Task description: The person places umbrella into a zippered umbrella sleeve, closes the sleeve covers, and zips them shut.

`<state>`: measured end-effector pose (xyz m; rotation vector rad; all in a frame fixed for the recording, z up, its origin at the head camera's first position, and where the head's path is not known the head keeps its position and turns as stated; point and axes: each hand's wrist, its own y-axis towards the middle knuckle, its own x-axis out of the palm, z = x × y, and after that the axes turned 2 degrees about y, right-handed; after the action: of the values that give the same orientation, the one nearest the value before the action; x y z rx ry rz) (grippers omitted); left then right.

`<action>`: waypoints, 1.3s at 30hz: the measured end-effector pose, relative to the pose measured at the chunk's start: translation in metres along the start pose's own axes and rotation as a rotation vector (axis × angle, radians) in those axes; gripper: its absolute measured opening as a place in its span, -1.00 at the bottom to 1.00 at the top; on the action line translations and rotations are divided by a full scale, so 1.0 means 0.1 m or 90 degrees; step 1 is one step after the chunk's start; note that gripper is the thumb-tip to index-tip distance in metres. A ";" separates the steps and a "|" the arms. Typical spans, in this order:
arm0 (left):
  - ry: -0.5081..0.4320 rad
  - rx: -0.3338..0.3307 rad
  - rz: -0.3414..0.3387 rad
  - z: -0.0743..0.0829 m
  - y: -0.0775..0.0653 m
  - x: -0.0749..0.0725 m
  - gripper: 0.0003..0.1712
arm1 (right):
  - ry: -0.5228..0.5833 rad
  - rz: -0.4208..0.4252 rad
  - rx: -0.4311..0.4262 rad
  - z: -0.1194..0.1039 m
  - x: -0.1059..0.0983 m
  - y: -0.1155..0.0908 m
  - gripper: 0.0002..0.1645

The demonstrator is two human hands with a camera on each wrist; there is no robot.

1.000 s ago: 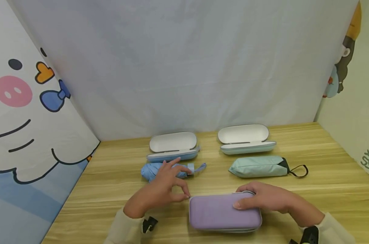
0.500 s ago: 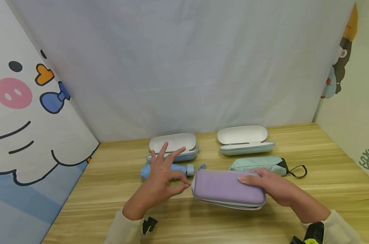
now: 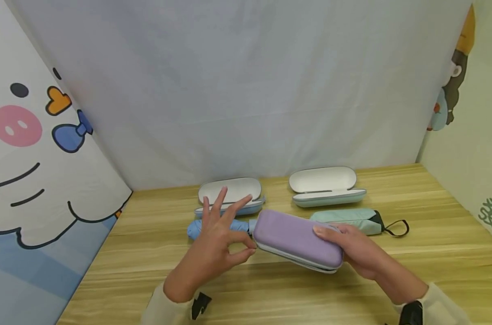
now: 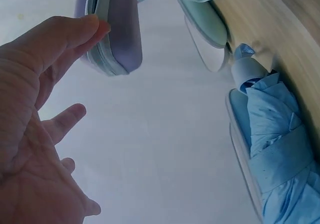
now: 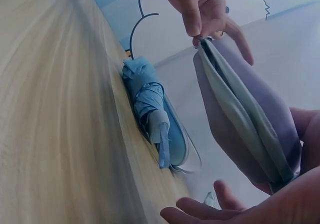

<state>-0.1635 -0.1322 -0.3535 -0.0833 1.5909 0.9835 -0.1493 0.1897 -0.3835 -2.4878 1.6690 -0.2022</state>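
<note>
A purple zippered case (image 3: 296, 237) with pale grey zipper edging is held up above the table and tilted. My right hand (image 3: 359, 248) grips its right end, thumb on top and fingers beneath. At the left corner my left hand (image 3: 217, 241) pinches the zipper pull between thumb and index finger, the other fingers spread; the pull itself is mostly hidden by the fingertips. Seen from the right wrist, the zipper edging (image 5: 240, 107) is parted along the long side, with the left fingers (image 5: 192, 22) at its far end. The case's contents are not visible.
Behind the hands lie a folded blue umbrella (image 3: 194, 229) and a folded mint umbrella (image 3: 351, 219) with a black loop (image 3: 398, 229). Farther back stand a blue glasses case (image 3: 246, 207) and a mint glasses case (image 3: 329, 197), both with lids up, before a pale curtain (image 3: 246, 90).
The purple case has been lifted off the table and tilted, its left end now higher. The left hand has stayed at the zipper corner, its free fingers spreading upward.
</note>
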 end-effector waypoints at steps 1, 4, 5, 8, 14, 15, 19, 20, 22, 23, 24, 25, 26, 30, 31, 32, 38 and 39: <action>0.010 0.004 0.002 0.02 0.01 -0.01 -0.84 | 0.005 0.003 -0.001 0.01 0.02 0.00 -0.38; 0.041 0.022 0.011 0.07 0.03 -0.03 -0.86 | 0.013 0.016 -0.002 0.03 0.07 0.01 -0.32; 0.052 0.030 0.016 0.09 0.04 -0.04 -0.87 | 0.015 0.017 -0.003 0.03 0.09 0.01 -0.31; 0.073 0.055 0.027 0.16 0.05 -0.04 -0.87 | 0.031 0.026 -0.001 0.06 0.16 0.03 -0.30; 0.084 0.104 0.034 0.30 0.08 -0.01 -0.86 | 0.044 0.055 -0.010 0.14 0.33 0.07 -0.33; 0.089 0.113 0.035 0.32 0.09 -0.01 -0.86 | 0.043 0.063 -0.010 0.15 0.36 0.07 -0.34; 0.100 0.136 0.031 0.38 0.10 0.00 -0.83 | 0.047 0.089 -0.005 0.17 0.44 0.09 -0.37; 0.099 0.140 0.029 0.40 0.10 0.00 -0.82 | 0.047 0.094 -0.004 0.18 0.45 0.09 -0.38; 0.091 0.146 0.023 0.43 0.10 0.01 -0.81 | 0.049 0.098 -0.002 0.18 0.47 0.10 -0.39; 0.086 0.148 0.021 0.45 0.10 0.02 -0.81 | 0.049 0.100 -0.004 0.17 0.48 0.11 -0.40; 0.076 0.150 0.018 0.47 0.10 0.03 -0.81 | 0.051 0.099 -0.006 0.17 0.49 0.11 -0.40; 0.070 0.152 0.015 0.49 0.09 0.05 -0.82 | 0.053 0.098 -0.009 0.16 0.50 0.12 -0.40; 0.069 0.155 0.013 0.50 0.09 0.06 -0.82 | 0.055 0.097 -0.012 0.16 0.51 0.12 -0.41; 0.068 0.151 -0.003 0.53 0.09 0.11 -0.86 | 0.058 0.091 -0.016 0.14 0.51 0.14 -0.40; 0.065 0.143 -0.008 0.53 0.09 0.11 -0.86 | 0.058 0.091 -0.017 0.13 0.50 0.14 -0.39; 0.064 0.132 -0.012 0.52 0.08 0.10 -0.85 | 0.056 0.089 -0.019 0.13 0.49 0.14 -0.38; 0.040 -0.041 0.017 0.35 0.06 -0.05 -0.33 | 0.052 0.067 -0.034 0.06 0.38 0.13 -0.35; 0.033 -0.089 0.018 0.31 0.05 -0.08 -0.23 | 0.050 0.060 -0.035 0.05 0.36 0.12 -0.35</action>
<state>-0.1398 -0.1131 -0.3423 -0.1848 1.5721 1.1221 -0.1460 0.1516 -0.3891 -2.4635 1.8421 -0.2500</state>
